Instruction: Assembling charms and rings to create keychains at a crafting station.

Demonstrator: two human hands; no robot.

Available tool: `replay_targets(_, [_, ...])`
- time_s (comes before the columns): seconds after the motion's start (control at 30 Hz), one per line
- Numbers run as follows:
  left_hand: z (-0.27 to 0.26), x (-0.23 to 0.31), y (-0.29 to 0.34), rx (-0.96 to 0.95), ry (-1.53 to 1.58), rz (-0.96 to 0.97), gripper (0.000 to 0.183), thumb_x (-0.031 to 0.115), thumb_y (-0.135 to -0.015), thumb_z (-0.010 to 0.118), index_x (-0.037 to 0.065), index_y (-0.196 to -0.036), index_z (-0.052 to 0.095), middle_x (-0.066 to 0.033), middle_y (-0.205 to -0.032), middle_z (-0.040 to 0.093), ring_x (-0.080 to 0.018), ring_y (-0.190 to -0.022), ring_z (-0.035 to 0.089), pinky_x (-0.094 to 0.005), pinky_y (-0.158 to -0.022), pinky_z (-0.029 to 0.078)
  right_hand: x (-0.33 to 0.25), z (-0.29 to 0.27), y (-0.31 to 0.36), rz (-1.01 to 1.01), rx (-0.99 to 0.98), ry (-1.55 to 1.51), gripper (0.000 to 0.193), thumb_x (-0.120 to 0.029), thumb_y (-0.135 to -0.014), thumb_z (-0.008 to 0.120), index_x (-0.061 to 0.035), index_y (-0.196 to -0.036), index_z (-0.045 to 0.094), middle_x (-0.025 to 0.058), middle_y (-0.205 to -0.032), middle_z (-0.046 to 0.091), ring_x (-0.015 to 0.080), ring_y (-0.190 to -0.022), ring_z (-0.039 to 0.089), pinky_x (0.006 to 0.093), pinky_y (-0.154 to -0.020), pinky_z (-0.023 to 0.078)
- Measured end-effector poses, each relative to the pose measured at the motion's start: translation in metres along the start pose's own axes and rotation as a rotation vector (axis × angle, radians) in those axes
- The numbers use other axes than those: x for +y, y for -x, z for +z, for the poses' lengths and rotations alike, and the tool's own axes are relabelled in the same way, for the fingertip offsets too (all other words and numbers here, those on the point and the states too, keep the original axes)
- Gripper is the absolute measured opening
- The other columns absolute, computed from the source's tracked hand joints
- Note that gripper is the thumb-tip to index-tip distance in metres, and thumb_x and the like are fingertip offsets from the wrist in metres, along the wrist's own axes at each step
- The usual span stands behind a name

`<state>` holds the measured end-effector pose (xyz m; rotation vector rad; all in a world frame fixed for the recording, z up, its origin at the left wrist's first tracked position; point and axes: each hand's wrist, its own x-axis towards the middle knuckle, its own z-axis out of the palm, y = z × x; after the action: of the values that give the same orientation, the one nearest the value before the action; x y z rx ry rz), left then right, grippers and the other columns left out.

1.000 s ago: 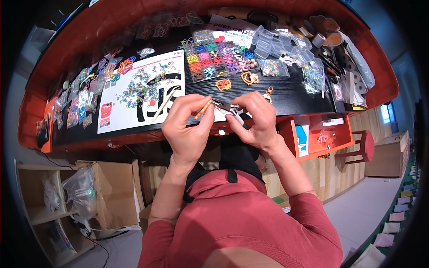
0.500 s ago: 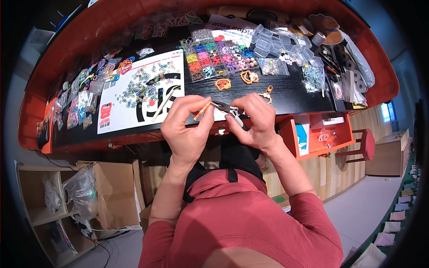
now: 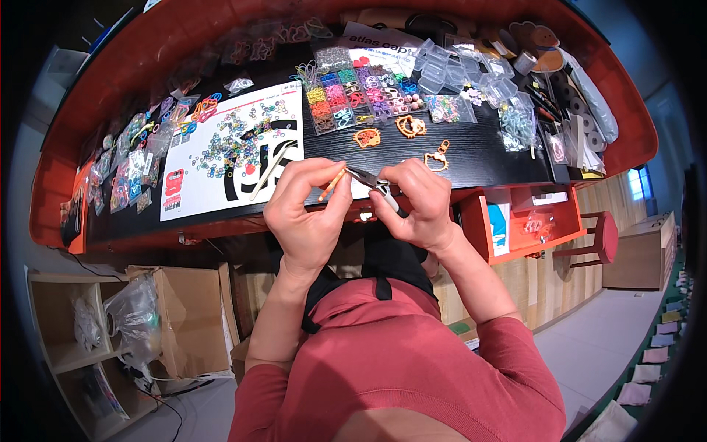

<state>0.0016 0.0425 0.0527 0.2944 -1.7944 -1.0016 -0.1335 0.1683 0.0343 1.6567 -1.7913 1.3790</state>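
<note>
At the left of the worktop (image 3: 460, 140), small clear bags of colourful trinkets (image 3: 140, 166) lie heaped, probably kept aside as stock. Next comes a white printed sheet (image 3: 177, 151) with many tiny rings (image 3: 232, 144) scattered over it; the pale ground likely makes them easier to pick out. A cream stick (image 3: 269, 172) lies across its right part.

At the near edge, the left hand (image 3: 304, 210) pinches a slim orange piece (image 3: 331, 185) between thumb and fingertips, seemingly to steady it. Beyond, a compartment box (image 3: 321, 122) keeps coloured clasps apart by shade.

Right of the orange piece, the right hand (image 3: 420, 206) is closed round the handles of pliers (image 3: 380, 184), their nose aimed left at the pinching fingertips, perhaps for fine control; I cannot tell whether it grips anything. Farther right, an orange charm (image 3: 437, 160) lies apart on the worktop, and an open red drawer (image 3: 556, 234) stands below.
</note>
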Motion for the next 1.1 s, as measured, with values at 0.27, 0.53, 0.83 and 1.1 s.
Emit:
replay_targets(0.27, [-0.0014, -0.0017, 0.0036, -0.032, 0.022, -0.037, 0.020, -0.011, -0.081, 0.076, -0.003, -0.099, 0.074, -0.0123, -0.101, 0.070, -0.0164, -0.091, 0.066, -0.0269, -0.079, 0.052, 0.0020, 0.0011, 0.0042, 0.017, -0.022, 0.010, 0.024, -0.011, -0.076, 0.080, -0.0023, -0.092, 0.065, 0.0108, -0.076, 0.062, 0.0289, -0.065, 0.061, 0.0376, -0.057, 0.048])
replay_targets(0.53, [0.0003, -0.0089, 0.0025, 0.008, -0.010, 0.045, 0.019, -0.008, -0.079, 0.078, -0.002, -0.097, 0.075, -0.0109, -0.095, 0.070, -0.0154, -0.078, 0.068, -0.0272, -0.070, 0.054, 0.0008, 0.0016, 0.0047, 0.033, -0.042, 0.020, 0.025, -0.012, -0.077, 0.080, -0.0023, -0.094, 0.065, 0.0106, -0.078, 0.062, 0.0290, -0.067, 0.060, 0.0381, -0.058, 0.048])
replay_targets(0.83, [-0.0006, -0.0054, 0.0007, 0.001, -0.015, 0.044, 0.020, -0.010, -0.080, 0.076, -0.002, -0.098, 0.074, -0.0114, -0.098, 0.070, -0.0162, -0.084, 0.066, -0.0274, -0.073, 0.053, -0.0009, 0.0003, -0.0019, -0.028, -0.019, 0.055, 0.027, -0.013, -0.077, 0.080, -0.0032, -0.097, 0.064, 0.0097, -0.080, 0.062, 0.0278, -0.067, 0.059, 0.0374, -0.058, 0.047])
replay_targets(1.1, [-0.0006, -0.0090, 0.0026, 0.021, -0.042, 0.078, 0.018, -0.008, -0.078, 0.078, -0.001, -0.095, 0.074, -0.0102, -0.094, 0.070, -0.0153, -0.077, 0.067, -0.0275, -0.068, 0.053, -0.0025, -0.0002, -0.0003, -0.027, -0.023, 0.074, 0.026, -0.012, -0.077, 0.080, -0.0031, -0.096, 0.064, 0.0095, -0.079, 0.062, 0.0277, -0.067, 0.059, 0.0370, -0.058, 0.047])
